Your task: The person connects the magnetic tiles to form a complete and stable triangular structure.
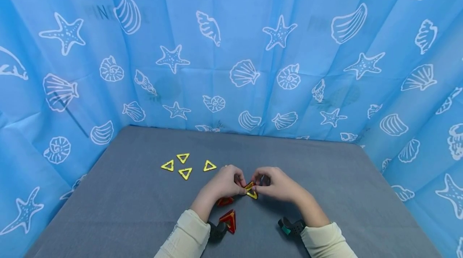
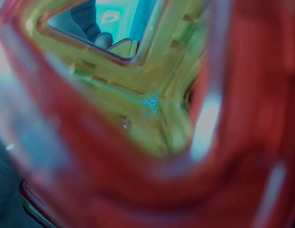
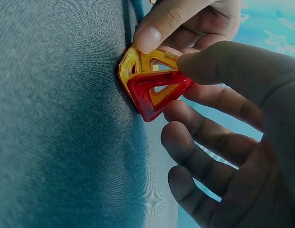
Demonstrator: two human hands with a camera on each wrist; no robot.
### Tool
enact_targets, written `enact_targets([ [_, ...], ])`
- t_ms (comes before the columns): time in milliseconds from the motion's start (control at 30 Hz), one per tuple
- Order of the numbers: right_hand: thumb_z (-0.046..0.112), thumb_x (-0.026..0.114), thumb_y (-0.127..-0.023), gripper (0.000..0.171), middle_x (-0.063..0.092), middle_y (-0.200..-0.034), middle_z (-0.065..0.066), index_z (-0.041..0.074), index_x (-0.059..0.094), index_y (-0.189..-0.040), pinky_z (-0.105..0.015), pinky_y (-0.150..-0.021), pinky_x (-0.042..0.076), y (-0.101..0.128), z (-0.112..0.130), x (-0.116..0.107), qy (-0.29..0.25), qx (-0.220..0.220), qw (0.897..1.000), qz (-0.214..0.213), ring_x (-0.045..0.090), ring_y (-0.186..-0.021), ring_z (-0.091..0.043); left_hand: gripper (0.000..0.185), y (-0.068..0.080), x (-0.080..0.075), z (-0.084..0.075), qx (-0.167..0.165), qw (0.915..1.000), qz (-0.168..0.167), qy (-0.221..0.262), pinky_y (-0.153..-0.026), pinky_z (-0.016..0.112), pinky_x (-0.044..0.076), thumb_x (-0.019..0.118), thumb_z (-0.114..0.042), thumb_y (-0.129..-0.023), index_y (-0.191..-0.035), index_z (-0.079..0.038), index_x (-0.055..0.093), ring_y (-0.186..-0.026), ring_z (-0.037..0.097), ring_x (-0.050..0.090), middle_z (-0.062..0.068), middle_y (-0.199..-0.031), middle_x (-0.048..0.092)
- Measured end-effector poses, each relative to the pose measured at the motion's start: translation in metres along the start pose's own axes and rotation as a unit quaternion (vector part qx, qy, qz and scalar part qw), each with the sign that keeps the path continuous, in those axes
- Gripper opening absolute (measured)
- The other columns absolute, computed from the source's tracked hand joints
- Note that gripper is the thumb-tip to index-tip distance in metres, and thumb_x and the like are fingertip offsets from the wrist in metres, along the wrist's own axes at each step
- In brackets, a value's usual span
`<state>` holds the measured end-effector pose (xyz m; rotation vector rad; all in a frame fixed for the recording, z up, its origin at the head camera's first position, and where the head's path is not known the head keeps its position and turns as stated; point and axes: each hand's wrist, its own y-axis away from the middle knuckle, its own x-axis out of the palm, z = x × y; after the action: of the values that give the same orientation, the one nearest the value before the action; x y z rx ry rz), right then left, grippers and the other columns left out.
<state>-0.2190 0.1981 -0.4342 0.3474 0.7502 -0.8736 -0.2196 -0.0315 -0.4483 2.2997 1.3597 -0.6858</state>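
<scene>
Both hands meet over the grey table around a small assembly of triangular magnetic tiles [image 1: 253, 195], yellow and red. In the right wrist view, the thumb of my left hand [image 1: 223, 181] presses its yellow tile [image 3: 128, 65] near the cloth. My right hand [image 1: 279, 185] pinches the red tile [image 3: 146, 102] by its upper corner between thumb and index finger, the other fingers spread loosely. A red and yellow tile pyramid [image 1: 229, 220] stands beside my left wrist and fills much of the left wrist view. Another red tile piece [image 1: 225, 201] lies partly hidden under the left hand.
Several loose yellow triangle tiles [image 1: 183, 154] lie flat on the table [image 1: 130, 209], left of the hands. Black wrist cameras [image 1: 218, 232] sit at both wrists. A blue curtain [image 1: 217, 61] with white shells and starfish stands behind the table and along its sides.
</scene>
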Motion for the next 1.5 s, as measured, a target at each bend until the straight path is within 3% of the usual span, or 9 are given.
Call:
enact_targets([
  [267,0.012,0.071,-0.1,0.009,0.071,-0.094,0.004,0.01,0.074,-0.108,-0.028,-0.069,0.054,0.001,0.001,-0.002,0.008,-0.009,1.0,0.0,0.065,-0.083,-0.01,0.017,-0.001,-0.001,0.003,0.002,0.9999,0.005,0.014,-0.065,0.031,0.05,0.087,-0.007,-0.087,-0.081,-0.012,0.071,-0.072,0.017,0.061,0.001,-0.079,0.067],
  [500,0.014,0.074,-0.099,0.009,0.07,-0.097,0.003,0.01,0.074,-0.107,-0.027,-0.069,0.054,0.002,-0.001,-0.004,0.014,-0.009,1.0,-0.006,0.065,-0.082,-0.011,0.013,-0.002,-0.006,0.005,0.009,0.9992,0.011,0.036,-0.069,0.031,0.052,0.085,-0.006,-0.088,-0.093,-0.005,0.074,-0.076,0.016,0.062,0.002,-0.084,0.067],
  [667,0.016,0.076,-0.098,0.008,0.071,-0.096,0.003,0.01,0.074,-0.104,-0.027,-0.069,0.054,0.002,-0.002,-0.005,0.011,-0.003,1.0,-0.009,0.066,-0.082,-0.012,0.015,-0.001,-0.015,0.009,0.022,0.9987,-0.013,0.045,-0.072,0.03,0.053,0.084,-0.006,-0.089,-0.099,-0.002,0.074,-0.08,0.016,0.063,0.001,-0.087,0.067],
  [900,0.024,0.079,-0.097,0.011,0.069,-0.092,0.005,0.015,0.072,-0.098,-0.026,-0.068,0.053,0.002,-0.003,-0.007,0.015,0.006,1.0,-0.011,0.064,-0.08,-0.012,0.014,0.001,-0.025,0.018,0.01,0.9959,-0.086,0.025,-0.073,0.033,0.052,0.08,-0.01,-0.094,-0.104,-0.004,0.074,-0.08,0.016,0.063,0.004,-0.091,0.068],
  [1033,0.026,0.08,-0.097,0.014,0.067,-0.088,0.005,0.017,0.069,-0.093,-0.027,-0.067,0.052,0.003,-0.004,-0.008,0.02,0.011,1.0,-0.012,0.063,-0.078,-0.013,0.022,0.0,-0.025,0.021,-0.004,0.9934,-0.114,0.01,-0.077,0.036,0.053,0.079,-0.013,-0.095,-0.115,-0.005,0.073,-0.084,0.017,0.061,0.01,-0.104,0.069],
  [1200,0.027,0.08,-0.097,0.018,0.065,-0.084,0.004,0.015,0.068,-0.092,-0.027,-0.064,0.051,0.004,-0.004,-0.008,0.012,0.017,1.0,-0.005,0.061,-0.075,-0.015,0.034,0.001,-0.023,0.023,-0.019,0.9935,-0.111,-0.012,-0.09,0.048,0.055,0.071,-0.013,-0.101,-0.134,-0.005,0.068,-0.103,0.026,0.062,0.017,-0.125,0.062],
  [1333,0.028,0.08,-0.097,0.017,0.066,-0.086,0.003,0.014,0.07,-0.097,-0.027,-0.066,0.051,0.006,-0.004,-0.009,0.001,0.023,1.0,0.003,0.062,-0.078,-0.016,0.041,0.002,-0.02,0.023,-0.036,0.994,-0.098,-0.032,-0.1,0.054,0.052,0.063,-0.012,-0.105,-0.145,-0.005,0.061,-0.115,0.03,0.06,0.02,-0.133,0.057],
  [1500,0.025,0.079,-0.097,0.015,0.067,-0.088,0.001,0.012,0.072,-0.1,-0.027,-0.067,0.052,0.006,-0.006,-0.012,-0.002,0.027,1.0,0.015,0.063,-0.08,-0.016,0.044,0.001,-0.018,0.022,-0.052,0.9912,-0.093,-0.078,-0.101,0.054,0.051,0.066,-0.014,-0.104,-0.146,-0.003,0.06,-0.114,0.029,0.058,0.02,-0.134,0.055],
])
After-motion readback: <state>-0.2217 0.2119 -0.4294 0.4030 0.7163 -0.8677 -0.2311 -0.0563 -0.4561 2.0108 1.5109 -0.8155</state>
